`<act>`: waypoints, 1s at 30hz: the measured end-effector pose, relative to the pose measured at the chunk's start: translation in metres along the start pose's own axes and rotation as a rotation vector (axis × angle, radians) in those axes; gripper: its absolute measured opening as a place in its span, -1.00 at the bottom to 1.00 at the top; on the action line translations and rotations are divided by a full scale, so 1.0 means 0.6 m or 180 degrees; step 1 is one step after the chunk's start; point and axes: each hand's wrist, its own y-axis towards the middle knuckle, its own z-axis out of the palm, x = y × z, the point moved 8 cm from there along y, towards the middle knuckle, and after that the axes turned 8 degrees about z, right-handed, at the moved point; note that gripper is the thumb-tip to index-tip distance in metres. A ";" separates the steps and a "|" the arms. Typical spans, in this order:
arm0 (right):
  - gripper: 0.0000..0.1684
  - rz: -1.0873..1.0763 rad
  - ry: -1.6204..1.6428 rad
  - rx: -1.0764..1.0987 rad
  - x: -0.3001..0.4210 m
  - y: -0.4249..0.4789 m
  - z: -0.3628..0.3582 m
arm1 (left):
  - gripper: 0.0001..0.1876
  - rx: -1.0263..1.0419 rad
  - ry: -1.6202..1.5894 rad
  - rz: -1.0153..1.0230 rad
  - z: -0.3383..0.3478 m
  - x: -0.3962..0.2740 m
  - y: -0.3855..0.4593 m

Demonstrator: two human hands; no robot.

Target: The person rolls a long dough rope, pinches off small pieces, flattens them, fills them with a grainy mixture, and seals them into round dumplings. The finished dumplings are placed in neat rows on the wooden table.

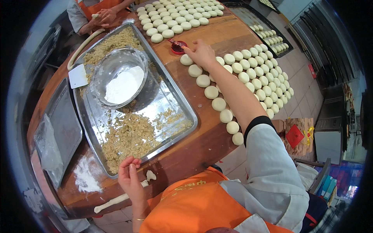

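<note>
My right hand (pixel 201 54) reaches across the wooden table and grips a thin stick-like tool (pixel 181 45), whose far end lies over a small red dish (pixel 177 49). Rows of round pale dough pieces (pixel 211 92) lie beside and under my right forearm. My left hand (pixel 131 177) is raised near the close edge of a large metal tray (pixel 172 139), fingers loosely curled, with nothing seen in it. Crumbly yellowish filling (pixel 128 139) lies in the tray around a metal bowl (pixel 118 78) of white flour (pixel 125 84). Below my left hand are a dough strip (pixel 112 203) and a small dough scrap (pixel 151 175).
Another person's hands (pixel 105 18) hold dough at the far left, near a long dough rope (pixel 83 46). A white scraper (pixel 78 76) rests on the tray. More dough rounds (pixel 177 29) stand at the far side; a dark baking tray (pixel 244 19) lies beyond the table.
</note>
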 end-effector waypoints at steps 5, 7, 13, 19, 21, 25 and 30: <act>-0.12 -0.0323 -0.0834 0.0409 0.053 0.016 0.015 | -0.82 -0.0032 0.0082 -0.0012 -0.005 0.004 0.001; -0.12 -0.0332 -0.0944 0.0544 0.065 0.026 0.033 | -0.82 -0.0082 0.0052 -0.0044 -0.005 0.007 0.001; -0.30 -0.0877 -0.0463 0.0466 0.089 0.075 0.094 | -0.81 -0.0268 0.0198 -0.0121 -0.023 0.005 -0.005; -0.52 -0.0958 -0.0299 -0.0019 0.120 0.011 -0.024 | -0.83 -0.0377 0.0565 0.0186 -0.085 -0.010 0.003; -0.67 -0.2022 0.0261 -0.0319 0.094 0.002 -0.066 | -0.85 -0.0200 0.0967 0.0483 -0.117 -0.020 -0.006; -0.87 -0.2019 0.1672 0.0632 0.222 -0.271 -0.093 | -0.87 0.0291 0.2152 0.0860 -0.146 -0.033 -0.065; -0.82 -0.2970 0.1594 0.1888 0.306 -0.585 -0.060 | -0.57 0.1137 0.3499 0.1139 -0.140 -0.006 -0.121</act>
